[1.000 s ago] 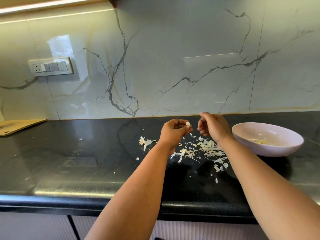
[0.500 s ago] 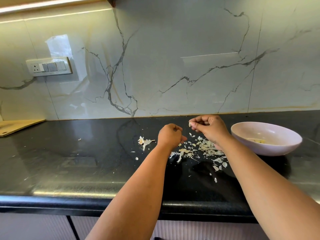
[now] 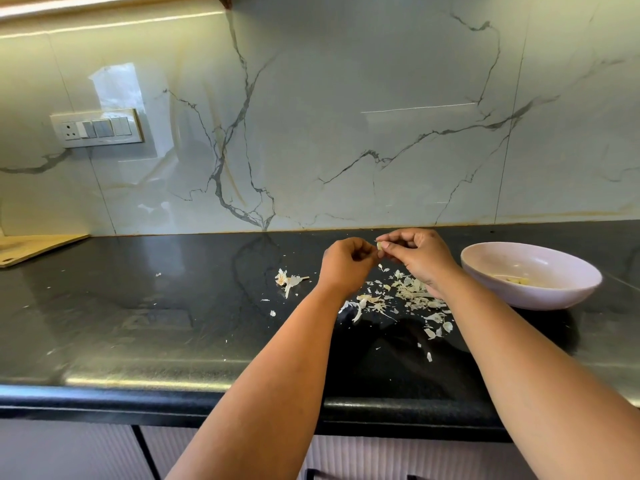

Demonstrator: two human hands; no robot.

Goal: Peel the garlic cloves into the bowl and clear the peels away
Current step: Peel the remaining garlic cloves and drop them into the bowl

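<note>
Black counter (image 3: 138, 323): small pale clove (image 3: 380, 245), fingers-pinched.

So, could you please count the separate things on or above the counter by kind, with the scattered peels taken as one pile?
Bowl: 1
Garlic clove held in the right hand, near the left hand: 1
Peel pile: 1
Cutting board: 1
Total: 4
The pieces inside the bowl are too small to count.

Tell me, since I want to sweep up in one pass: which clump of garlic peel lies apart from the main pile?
The small peel clump left of the left hand, alone on the black countertop; the main peel pile lies under both hands.
</note>
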